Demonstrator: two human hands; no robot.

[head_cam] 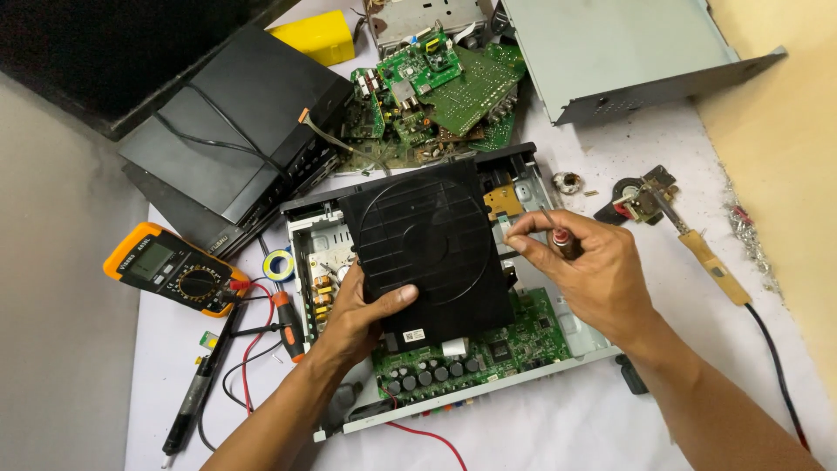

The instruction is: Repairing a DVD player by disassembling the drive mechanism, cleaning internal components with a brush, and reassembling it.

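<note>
The black drive module (432, 249) is gripped at its near-left edge by the left hand (362, 318); a small screwdriver (558, 237) is pinched in the right hand (593, 270). Slippage is judged possible, scratching the green board (514, 336) beneath the fingers.

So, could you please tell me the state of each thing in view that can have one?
Player chassis: cover off, boards exposed.
Disc drive: tilted up over the chassis, gripped by the left hand.
Screwdriver: pinched in the right hand, tip by the drive's edge.
Multimeter: display blank, leads plugged in.
Soldering iron: lying on the table, unheld.
Metal cover: removed, set aside.
</note>
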